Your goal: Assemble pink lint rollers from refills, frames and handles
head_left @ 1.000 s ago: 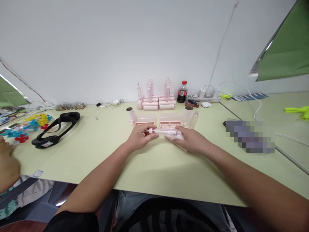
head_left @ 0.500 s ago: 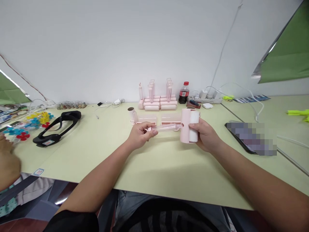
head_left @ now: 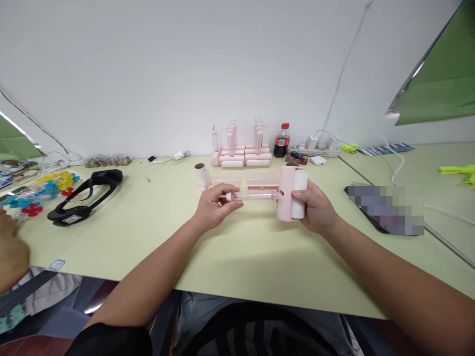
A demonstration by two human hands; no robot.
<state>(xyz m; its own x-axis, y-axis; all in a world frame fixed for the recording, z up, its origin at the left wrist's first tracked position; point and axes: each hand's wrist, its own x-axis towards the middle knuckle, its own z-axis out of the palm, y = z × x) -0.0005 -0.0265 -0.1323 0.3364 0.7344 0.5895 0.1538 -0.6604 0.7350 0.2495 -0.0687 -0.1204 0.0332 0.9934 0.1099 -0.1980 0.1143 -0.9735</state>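
Transparent lint-roller handle (head_left: pixel 256 196) | is held level above table (head_left: pixel 230 257) | outer end pinched by left hand (head_left: pixel 213 208), apparently so tip is kept free | pink roller head (head_left: pixel 285 205) is grasped by right hand (head_left: pixel 318 205), hole (head_left: pixel 281 193) turned tipward; contact unclear

White wall (head_left: pixel 156 74) behind pale yellow-green table (head_left: pixel 137 222); green cloth (head_left: pixel 440 74) upper right, more at left edge.

We see a clear pink handle (head_left: pixel 254 196), a pale pink case (head_left: pixel 285 205) and a white roll (head_left: pixel 299 207). We note the yellow-green table (head_left: pixel 222 257), white wall (head_left: pixel 185 69), green blind (head_left: pixel 441 79), red-capped dark bottle (head_left: pixel 281 142), black headset (head_left: pixel 61 216), red, blue and yellow flowers (head_left: pixel 32 209), and black shirt (head_left: pixel 230 329) with grey stripes.
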